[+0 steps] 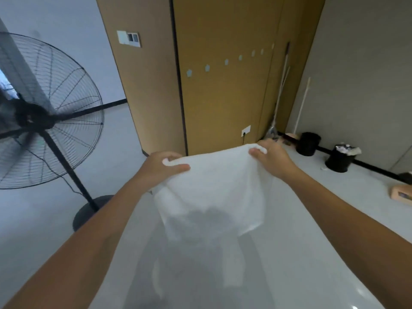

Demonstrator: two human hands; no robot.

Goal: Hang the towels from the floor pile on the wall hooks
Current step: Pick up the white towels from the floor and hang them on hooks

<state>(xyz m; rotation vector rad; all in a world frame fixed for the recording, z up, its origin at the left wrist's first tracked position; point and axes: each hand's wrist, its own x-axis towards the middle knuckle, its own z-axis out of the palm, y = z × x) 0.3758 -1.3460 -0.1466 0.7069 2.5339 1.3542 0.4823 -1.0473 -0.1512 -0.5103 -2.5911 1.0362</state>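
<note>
At the far left a large pedestal fan (44,112) stands on the pale floor (124,134), well apart from the work. Moving right, the left hand (163,167) pinches 1 upper corner of a white towel (214,192), fingers closed over the edge with the thumb pressed along the front. The towel hangs spread between both hands, its lower part drooping loose toward the floor, where more white cloth (231,264) lies blurred beneath it, probably the pile. The right hand (270,156) grips the other upper corner, fingers curled shut around a bunched fold. Above and beyond, a row of 7 small pale wall hooks (226,62) crosses the brown panel wall (223,97), all apparently bare. Further right, 2 dark bins (340,159) sit by the skirting.

To do this step well, I judge the top edge should be kept taut and level while it is raised, then the middle of that edge draped over a single hook so the weight falls evenly either side; releasing 1 corner too early risks it sliding off.
</note>
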